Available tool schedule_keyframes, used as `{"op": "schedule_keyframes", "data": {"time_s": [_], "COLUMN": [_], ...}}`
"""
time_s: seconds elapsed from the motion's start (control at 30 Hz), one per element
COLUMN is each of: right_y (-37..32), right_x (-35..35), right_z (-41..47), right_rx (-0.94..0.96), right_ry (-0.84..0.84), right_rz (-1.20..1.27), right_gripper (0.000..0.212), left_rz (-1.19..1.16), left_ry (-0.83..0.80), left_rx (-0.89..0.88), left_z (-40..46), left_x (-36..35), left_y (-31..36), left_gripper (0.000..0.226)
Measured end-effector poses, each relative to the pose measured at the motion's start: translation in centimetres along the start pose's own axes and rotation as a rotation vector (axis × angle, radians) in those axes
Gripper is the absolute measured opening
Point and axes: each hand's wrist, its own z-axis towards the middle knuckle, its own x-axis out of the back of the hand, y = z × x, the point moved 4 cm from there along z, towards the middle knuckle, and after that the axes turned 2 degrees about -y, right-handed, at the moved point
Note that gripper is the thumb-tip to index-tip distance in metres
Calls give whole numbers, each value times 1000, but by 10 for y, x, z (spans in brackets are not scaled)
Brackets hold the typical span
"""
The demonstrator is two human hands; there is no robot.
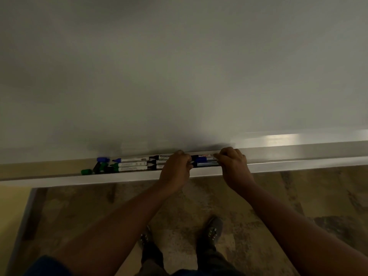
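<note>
Nearest the camera, two dark shoes (214, 230) stood on a mottled brown floor (79, 206), and both bare forearms reached away from them toward the wall. Beyond the floor ran the pale front lip of a long marker tray (119, 177), with both hands set over it. The left hand (176, 166) had its fingers curled down around the left end of a bundle of markers (203, 160). The right hand (233, 164) gripped the bundle's right end, its knuckles bent and its thumb tucked against the barrels. The bundle lay inside the tray between the two hands, along its length (a blue-capped one showed in the middle, with darker ones against it). Further left in the tray lay three white-barrelled markers (131, 163) side by side, then a loose blue cap (103, 159) and a loose green cap (86, 171). Behind everything rose the plain grey whiteboard (179, 76).
</note>
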Motion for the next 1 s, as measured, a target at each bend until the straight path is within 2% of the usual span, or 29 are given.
{"op": "schedule_keyframes", "data": {"time_s": [0.27,0.67,0.77,1.0], "right_y": [0,-5,-7,-13], "right_x": [-18,-28,-27,-32], "right_z": [10,10,5,7], "right_rx": [63,75,89,100], "right_ry": [-55,-47,-48,-34], "right_rz": [-24,-56,-45,-80], "right_gripper": [33,21,15,19], "left_rz": [75,51,33,47], "left_ry": [-61,-111,-112,-59], "left_rx": [-29,-28,-34,-77], "left_z": [5,12,13,5], "left_x": [-11,-10,-9,-8], "left_y": [2,3,4,2], "left_gripper": [21,18,14,16]}}
